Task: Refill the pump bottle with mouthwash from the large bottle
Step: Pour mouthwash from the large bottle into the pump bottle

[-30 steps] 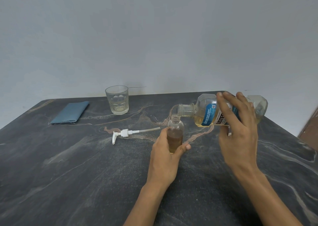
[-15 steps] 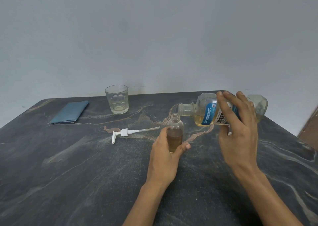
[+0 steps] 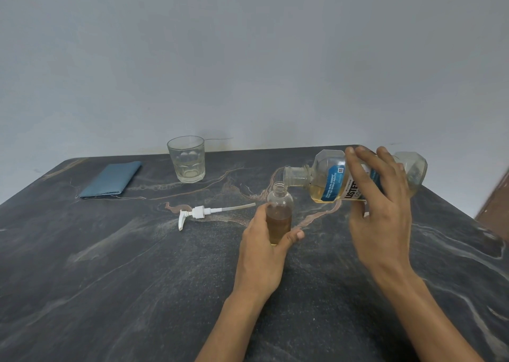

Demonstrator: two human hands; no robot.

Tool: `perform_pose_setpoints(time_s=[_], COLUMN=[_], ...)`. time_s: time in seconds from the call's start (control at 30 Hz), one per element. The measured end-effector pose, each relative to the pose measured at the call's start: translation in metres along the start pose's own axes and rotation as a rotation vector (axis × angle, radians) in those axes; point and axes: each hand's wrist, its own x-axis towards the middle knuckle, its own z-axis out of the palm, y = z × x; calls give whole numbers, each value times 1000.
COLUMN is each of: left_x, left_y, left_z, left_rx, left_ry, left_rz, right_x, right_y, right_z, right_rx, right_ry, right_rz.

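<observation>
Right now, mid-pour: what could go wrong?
1. The large bottle lies nearly flat with its wide mouth beside the pump bottle's narrow neck; the stream could miss and spill on the table.
2. The pump bottle looks over half full; more tilt from the right hand may overflow it.
3. Only the left hand steadies it; a nudge could tip it.

Matt dark stone-look table [image 3: 137, 293] w/ pale veins; clear plastic bottles; glass tumbler [image 3: 186, 158]; white plastic pump [image 3: 197, 213].
</observation>
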Motion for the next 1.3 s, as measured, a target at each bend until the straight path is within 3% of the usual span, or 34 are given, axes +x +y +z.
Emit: perform_pose_setpoints(time_s=[1.3], left_x=[0], left_y=[0], left_z=[-1], left_rx=[-10], left_ry=[-8], left_rz=[11], right_x=[0], right_y=[1], right_z=[0], right_rx=[-2], right_ry=[-4], right_rz=[-8])
